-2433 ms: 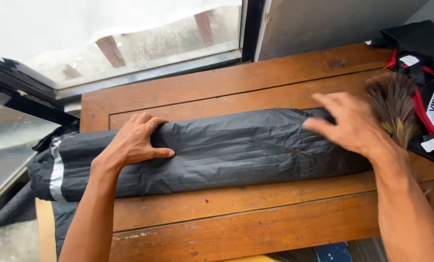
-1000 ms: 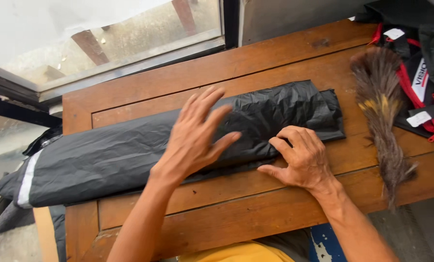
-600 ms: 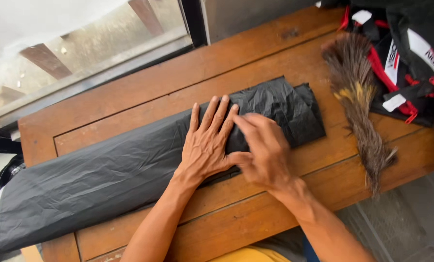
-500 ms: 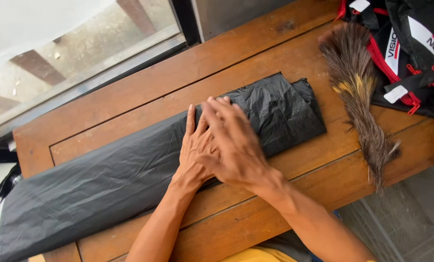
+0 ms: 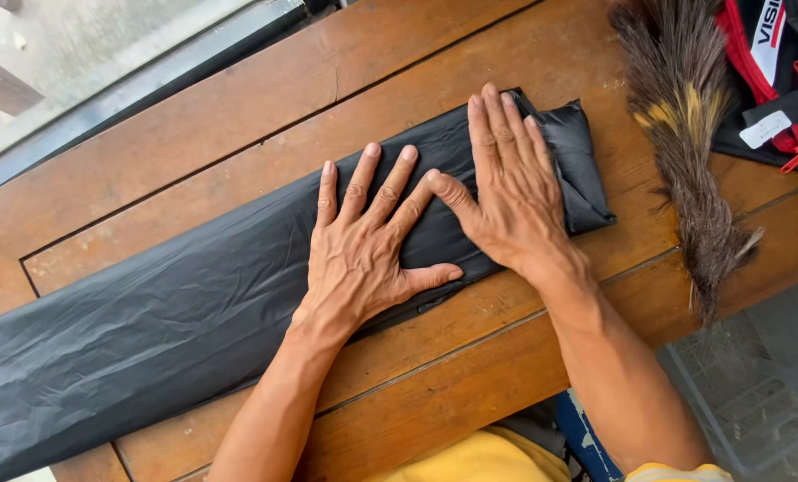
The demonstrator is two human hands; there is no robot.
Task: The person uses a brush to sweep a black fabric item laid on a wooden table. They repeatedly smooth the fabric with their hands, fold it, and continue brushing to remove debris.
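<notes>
Wood, brown and worn, with a routed groove and a few scratches, makes up the surface (image 5: 238,98). Across it lies a long black plastic sheet (image 5: 149,312), folded into a flat, glossy, finely creased band that runs off the left edge. Beside its right end rests a brown feather duster (image 5: 685,134), soft and ragged, and past that a black and red bag (image 5: 774,71). The left hand (image 5: 363,259) and right hand (image 5: 506,196) both press flat on the sheet, fingers (image 5: 390,178) spread open, gripping nothing. Slick film like this could slip or spring open once pressure lifts, and trapped air could puff the fold.
</notes>
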